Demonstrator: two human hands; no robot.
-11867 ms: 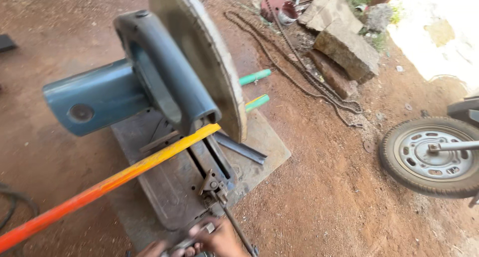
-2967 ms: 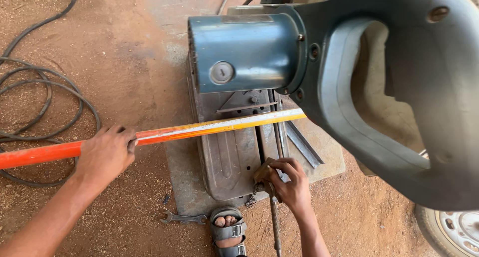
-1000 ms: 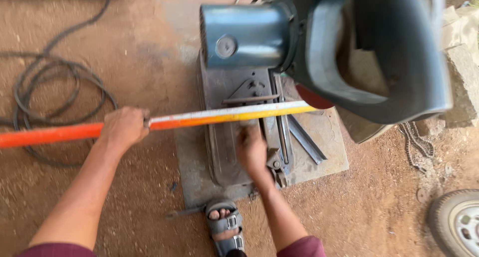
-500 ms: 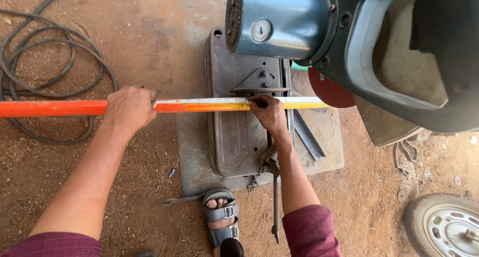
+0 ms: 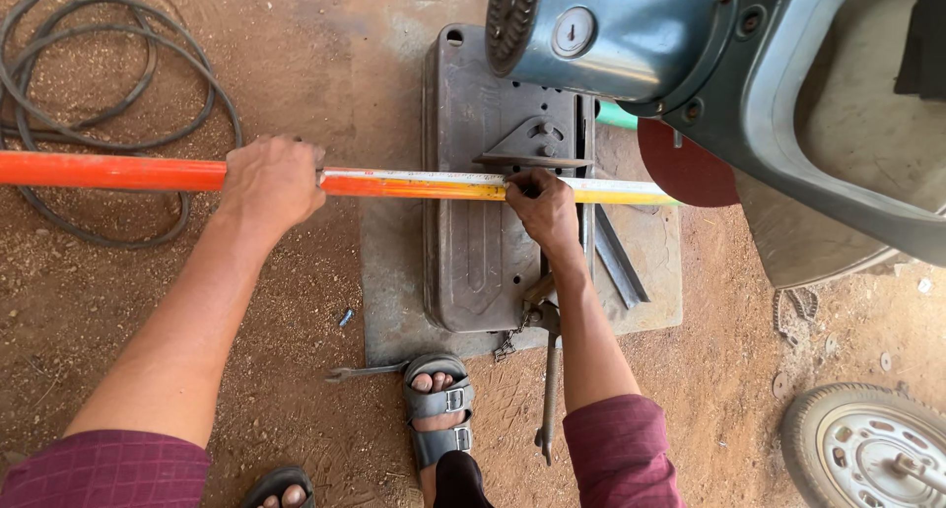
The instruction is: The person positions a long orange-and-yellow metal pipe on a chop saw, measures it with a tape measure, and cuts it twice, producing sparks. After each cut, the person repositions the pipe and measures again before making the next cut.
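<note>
Head view looks straight down on a long orange and yellow bar lying crosswise over the grey base plate of a chop saw. The left hand is wrapped fully around the bar, well to the left of the base plate, where the orange part gives way to the yellow. The right hand rests on the bar over the base plate, fingers pinching it from the near side, just in front of the triangular vise jaw. Past the right hand, the bar's yellow end reaches the reddish cutting disc. Above the disc sits the blue motor housing, raised off the plate. Near the front edge of the plate, a sandalled foot stands beside a vise crank handle. Left of the plate, black cable coils on the dirt. Right of it, at the corner, lies a small wheel.
</note>
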